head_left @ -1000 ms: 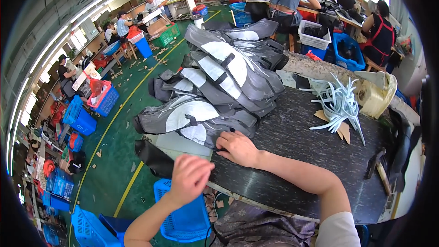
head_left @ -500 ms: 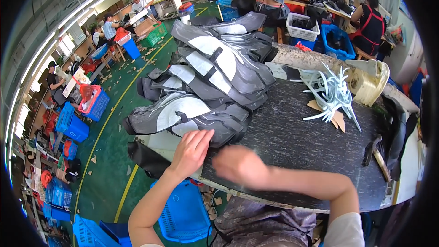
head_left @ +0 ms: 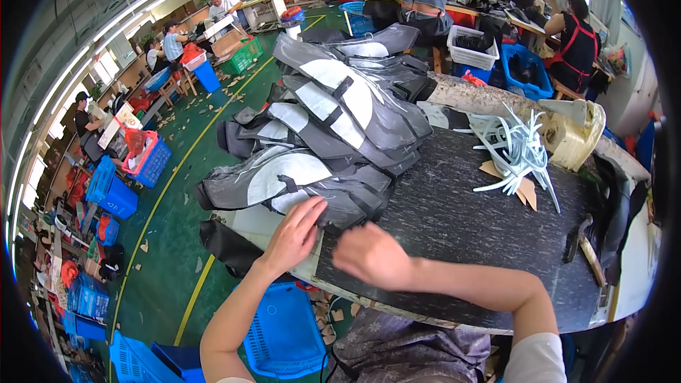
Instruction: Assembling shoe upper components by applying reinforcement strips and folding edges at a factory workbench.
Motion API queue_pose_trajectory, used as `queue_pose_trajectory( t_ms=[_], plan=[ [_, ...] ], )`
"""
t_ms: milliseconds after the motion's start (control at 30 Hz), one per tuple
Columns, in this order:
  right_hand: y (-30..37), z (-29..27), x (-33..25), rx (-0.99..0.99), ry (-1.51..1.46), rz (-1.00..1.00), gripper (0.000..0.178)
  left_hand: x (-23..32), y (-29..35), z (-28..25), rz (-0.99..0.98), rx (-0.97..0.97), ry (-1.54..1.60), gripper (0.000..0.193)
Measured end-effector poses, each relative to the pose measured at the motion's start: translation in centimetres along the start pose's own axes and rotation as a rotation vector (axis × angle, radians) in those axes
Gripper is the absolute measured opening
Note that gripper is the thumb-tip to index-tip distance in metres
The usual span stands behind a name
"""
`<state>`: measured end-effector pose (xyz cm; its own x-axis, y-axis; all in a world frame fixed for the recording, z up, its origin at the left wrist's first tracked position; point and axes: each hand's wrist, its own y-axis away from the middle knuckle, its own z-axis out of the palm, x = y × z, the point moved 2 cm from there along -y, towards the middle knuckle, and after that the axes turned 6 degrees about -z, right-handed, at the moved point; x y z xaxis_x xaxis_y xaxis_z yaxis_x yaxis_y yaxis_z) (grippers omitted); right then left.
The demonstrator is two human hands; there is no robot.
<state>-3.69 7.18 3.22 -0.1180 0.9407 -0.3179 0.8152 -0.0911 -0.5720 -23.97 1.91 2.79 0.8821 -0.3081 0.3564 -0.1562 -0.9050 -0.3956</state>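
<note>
We are resting our left hand (head_left: 294, 234) flat, with fingers spread wide, on the near edge of the lowest grey and white fabric piece (head_left: 284, 184), holding nothing. Our right hand (head_left: 370, 255) is hovering just to the right of it over the dark table (head_left: 461, 227), loosely curled and blurred, so we cannot tell whether it is gripping anything. The fabric piece is lying at the near left end of a tall pile of similar pieces (head_left: 347, 106) stretching toward the far side. Farther right, a bundle of white strips (head_left: 518, 152) is lying on the table, and a hammer (head_left: 578, 234) is sitting near the right edge. Below the near edge, a blue crate (head_left: 284, 333) is standing on the green floor (head_left: 170, 255).
</note>
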Motion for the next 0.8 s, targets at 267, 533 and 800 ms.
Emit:
queue_pose_trajectory(
  t_ms=[267, 533, 800],
  plan=[
    [-1.6, 2.4, 5.6, 0.083, 0.208, 0.089, 0.016, 0.2, 0.1, 0.2, -0.028, 0.009, 0.055, 0.061],
    [-1.7, 3.4, 4.3, -0.018, 0.426, -0.087, 0.019, 0.5, 0.3, 0.7, -0.014, 0.013, 0.020, 0.057],
    [12.2, 0.4, -10.5, -0.520, -0.312, -0.252, 0.027, 1.2, -0.5, -0.7, 0.052, -0.076, -0.095, 0.053]
  ],
)
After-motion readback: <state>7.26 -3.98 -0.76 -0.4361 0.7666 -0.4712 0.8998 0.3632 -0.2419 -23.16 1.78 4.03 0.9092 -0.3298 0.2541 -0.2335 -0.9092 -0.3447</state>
